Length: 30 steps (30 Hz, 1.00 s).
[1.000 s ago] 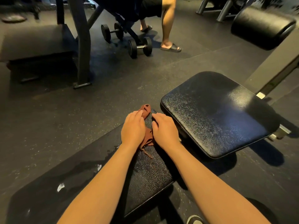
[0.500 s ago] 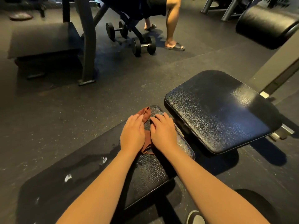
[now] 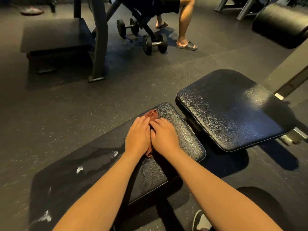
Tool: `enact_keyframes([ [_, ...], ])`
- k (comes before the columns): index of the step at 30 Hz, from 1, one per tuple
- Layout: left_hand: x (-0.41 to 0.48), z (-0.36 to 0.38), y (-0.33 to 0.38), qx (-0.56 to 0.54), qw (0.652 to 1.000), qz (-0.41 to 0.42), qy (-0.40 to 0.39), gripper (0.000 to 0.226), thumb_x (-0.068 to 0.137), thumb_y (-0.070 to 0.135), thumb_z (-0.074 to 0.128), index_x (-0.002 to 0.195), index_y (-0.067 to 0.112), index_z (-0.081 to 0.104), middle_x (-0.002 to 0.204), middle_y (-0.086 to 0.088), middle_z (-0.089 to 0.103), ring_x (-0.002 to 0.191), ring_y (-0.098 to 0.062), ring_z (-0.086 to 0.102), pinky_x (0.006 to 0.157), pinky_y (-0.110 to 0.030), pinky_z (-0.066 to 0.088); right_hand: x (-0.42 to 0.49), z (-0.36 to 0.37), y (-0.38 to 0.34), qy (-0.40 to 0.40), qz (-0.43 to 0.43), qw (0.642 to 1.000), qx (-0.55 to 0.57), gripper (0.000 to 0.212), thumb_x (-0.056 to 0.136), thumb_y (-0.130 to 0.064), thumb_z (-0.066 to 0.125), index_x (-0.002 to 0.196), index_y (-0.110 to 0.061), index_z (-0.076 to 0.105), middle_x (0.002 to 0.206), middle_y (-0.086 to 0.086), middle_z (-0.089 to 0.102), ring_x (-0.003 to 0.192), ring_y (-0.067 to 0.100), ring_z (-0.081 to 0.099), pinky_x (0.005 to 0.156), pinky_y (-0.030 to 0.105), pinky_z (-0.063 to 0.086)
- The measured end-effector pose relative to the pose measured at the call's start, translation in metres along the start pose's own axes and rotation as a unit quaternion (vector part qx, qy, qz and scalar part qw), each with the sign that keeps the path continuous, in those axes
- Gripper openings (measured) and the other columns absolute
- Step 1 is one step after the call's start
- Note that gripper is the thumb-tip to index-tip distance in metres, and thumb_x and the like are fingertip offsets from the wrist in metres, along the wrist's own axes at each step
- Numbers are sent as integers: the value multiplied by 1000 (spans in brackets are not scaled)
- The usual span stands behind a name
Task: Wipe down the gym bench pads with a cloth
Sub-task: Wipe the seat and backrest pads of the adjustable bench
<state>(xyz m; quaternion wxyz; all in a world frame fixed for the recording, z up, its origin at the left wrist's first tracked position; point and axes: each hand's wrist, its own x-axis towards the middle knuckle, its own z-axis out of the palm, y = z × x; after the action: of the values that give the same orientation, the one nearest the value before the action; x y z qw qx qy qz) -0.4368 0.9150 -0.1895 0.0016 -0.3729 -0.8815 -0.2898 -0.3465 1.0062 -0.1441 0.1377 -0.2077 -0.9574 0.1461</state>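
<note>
A small reddish-brown cloth (image 3: 152, 114) lies on the near black bench pad (image 3: 186, 142), mostly covered by my hands. My left hand (image 3: 138, 135) and my right hand (image 3: 164, 137) lie side by side, flat on the cloth with fingers straight, pressing it onto the pad. Only the cloth's far tip and a bit at my wrists show. To the right sits a second, wider black pad (image 3: 231, 109), tilted slightly and glossy.
Two dumbbells (image 3: 155, 43) lie on the rubber floor ahead, beside another person's legs in sandals (image 3: 185, 45). A machine frame post (image 3: 98, 39) stands at the upper left. A round roller pad (image 3: 280, 24) juts at the upper right. My shoe (image 3: 200, 220) shows at the bottom.
Both hands have slid the cloth back toward me along the near pad, so more of the pad's far end shows. The camera has tilted a little.
</note>
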Motion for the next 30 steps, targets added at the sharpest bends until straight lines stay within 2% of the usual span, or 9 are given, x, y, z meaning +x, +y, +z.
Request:
enact_keyframes([
  [4, -1, 7, -10, -5, 997, -70, 23, 47, 107, 28, 30, 150, 14, 43, 157, -4, 39, 149, -22, 27, 123, -34, 20, -7, 9, -6, -14, -19, 1000, -19, 36, 99, -26, 48, 128, -13, 64, 139, 10, 57, 138, 33, 41, 117, 49, 28],
  [7, -5, 11, 6, -37, 994, -90, 42, 46, 107, 25, 31, 148, 11, 45, 157, -7, 39, 149, -24, 28, 123, -35, 19, -13, 6, 6, 22, -9, 1000, -1, 35, 97, -22, 50, 127, -10, 64, 134, 10, 60, 132, 28, 48, 113, 44, 36],
  [11, -26, 10, 17, -22, 999, 45, 1, 55, 103, 30, 22, 146, 8, 48, 154, -8, 44, 147, -24, 33, 125, -33, 16, -17, -11, 29, 69, 3, 997, -26, 29, 97, -20, 52, 119, -11, 67, 121, 4, 64, 117, 25, 55, 100, 43, 44],
  [13, -28, 6, 4, -2, 997, 72, -10, 51, 106, 30, 27, 149, 10, 46, 156, -7, 41, 148, -23, 30, 124, -31, 16, -23, -13, 28, 55, -10, 998, -36, 28, 98, -24, 53, 119, -13, 68, 121, 4, 64, 119, 26, 54, 103, 43, 42],
  [18, -28, 5, 11, -34, 998, -40, 21, 44, 108, 21, 34, 149, 9, 44, 158, -8, 38, 149, -26, 26, 124, -38, 21, -52, -10, 20, 8, -55, 997, -53, 37, 98, -29, 57, 129, -11, 64, 137, 9, 58, 134, 29, 47, 114, 45, 34],
  [20, -37, 11, 31, -45, 998, -37, 15, 46, 107, 23, 30, 148, 9, 45, 157, -10, 39, 149, -28, 27, 124, -40, 21, -61, -18, 28, 27, -34, 998, -34, 36, 98, -28, 55, 128, -10, 64, 133, 9, 60, 130, 28, 49, 112, 46, 38],
  [25, -73, 12, 75, -149, 987, 35, -40, 56, 105, 33, 19, 152, 12, 42, 160, -5, 36, 151, -19, 24, 125, -34, 13, -87, -36, 37, 73, 19, 996, 43, 35, 99, -27, 47, 125, -14, 65, 127, 2, 63, 119, 21, 55, 102, 42, 45],
  [28, -84, 3, 88, -224, 973, -13, -56, 45, 109, 20, 28, 151, 10, 42, 157, -6, 41, 147, -17, 31, 121, -24, 17, -104, -37, 33, 61, 22, 995, 77, 40, 100, -32, 41, 133, -20, 60, 130, -2, 62, 122, 17, 53, 104, 41, 44],
  [30, -94, -3, 95, -274, 959, -58, -53, 43, 109, 19, 32, 149, 12, 46, 151, -6, 48, 141, -17, 42, 119, -30, 27, -115, -41, 34, 59, 23, 995, 83, 39, 101, -30, 43, 137, -22, 56, 132, -4, 60, 123, 16, 51, 105, 38, 43],
])
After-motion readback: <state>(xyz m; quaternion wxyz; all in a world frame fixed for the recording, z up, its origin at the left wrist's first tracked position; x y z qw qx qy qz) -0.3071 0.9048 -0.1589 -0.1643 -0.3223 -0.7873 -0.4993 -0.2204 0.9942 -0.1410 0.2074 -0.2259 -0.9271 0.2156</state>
